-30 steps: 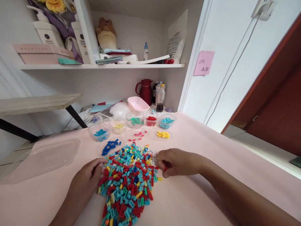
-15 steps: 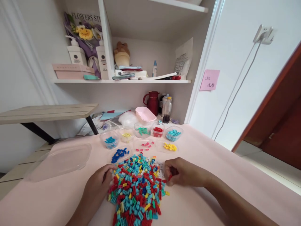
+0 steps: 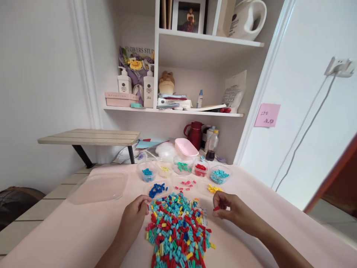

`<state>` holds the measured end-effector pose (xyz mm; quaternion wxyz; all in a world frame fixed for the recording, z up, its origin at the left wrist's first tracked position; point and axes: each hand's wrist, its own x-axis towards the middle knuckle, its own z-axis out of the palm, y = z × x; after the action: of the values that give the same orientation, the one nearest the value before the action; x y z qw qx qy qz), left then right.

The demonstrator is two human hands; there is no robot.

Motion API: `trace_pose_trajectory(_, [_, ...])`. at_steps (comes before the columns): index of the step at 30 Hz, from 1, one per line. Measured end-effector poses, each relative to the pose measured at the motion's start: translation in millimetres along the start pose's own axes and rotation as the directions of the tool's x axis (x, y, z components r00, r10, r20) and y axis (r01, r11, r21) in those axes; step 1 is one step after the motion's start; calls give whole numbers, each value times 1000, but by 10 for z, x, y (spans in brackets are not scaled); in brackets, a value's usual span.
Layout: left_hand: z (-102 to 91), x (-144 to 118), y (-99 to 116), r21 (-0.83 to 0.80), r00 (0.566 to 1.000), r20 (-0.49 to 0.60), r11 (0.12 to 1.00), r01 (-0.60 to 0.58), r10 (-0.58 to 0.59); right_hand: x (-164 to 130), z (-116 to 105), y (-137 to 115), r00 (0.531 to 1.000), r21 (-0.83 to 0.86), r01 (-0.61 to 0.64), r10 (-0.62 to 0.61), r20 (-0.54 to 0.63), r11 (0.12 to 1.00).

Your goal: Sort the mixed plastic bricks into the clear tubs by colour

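Two hands at my brick pile (image 3: 178,230): right hand (image 3: 230,210) pinches a red brick (image 3: 216,209); left hand (image 3: 135,216), fingers curled, touches the pile's edge.

Bare tabletop (image 3: 264,208) lies open to the right of the brick pile (image 3: 178,230), while small tubs (image 3: 184,167) crowd just behind it and a clear lid (image 3: 97,188), seemingly flat, takes the left side.

We see a pink table (image 3: 251,193) bearing a heap of bricks (image 3: 178,232), small tubs (image 3: 182,165) and a clear lid (image 3: 97,188).
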<state>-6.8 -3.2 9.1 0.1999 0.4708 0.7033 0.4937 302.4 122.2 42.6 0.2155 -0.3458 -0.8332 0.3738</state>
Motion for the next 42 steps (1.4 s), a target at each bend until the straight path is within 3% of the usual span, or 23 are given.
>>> trace_pose_trajectory(7, [-11,30,-61,-70,1000,7,998,-6,6,111,6,-53,1000,58,1,0,-17,998])
trace_pose_trajectory(12, [-13,72,-114,-127,1000,23,992,10,-7,429,-300,-79,986,63,-2,13,-164,998])
trace_pose_trajectory(15, [-12,90,-137,-126,1000,28,992,10,-7,722,-565,-51,937,-48,-28,10,-348,998])
trace_pose_trajectory(18, [-7,105,-170,-124,1000,21,992,18,-16,1038,-743,39,844,-97,-107,39,-534,989])
trace_pose_trajectory(20, [-1,115,-190,-126,999,21,992,31,-28,1224,-787,120,811,-83,-121,50,-584,989])
trace_pose_trajectory(24, [5,125,-193,-153,999,28,987,47,-44,1405,-752,245,801,-17,-92,64,-596,996])
trace_pose_trajectory(28, [-1,119,-162,-169,998,28,984,56,-52,1180,-673,239,799,92,-46,92,-594,995])
trace_pose_trajectory(33, [-11,107,-140,-203,998,26,977,61,-57,522,-651,192,817,376,102,138,-559,921])
trace_pose_trajectory(37, [-22,111,-126,-197,998,12,979,57,-56,152,-763,332,810,389,39,199,-551,920])
trace_pose_trajectory(42, [-31,120,-109,-167,999,13,985,38,-36,125,-899,602,767,268,-107,251,-591,957])
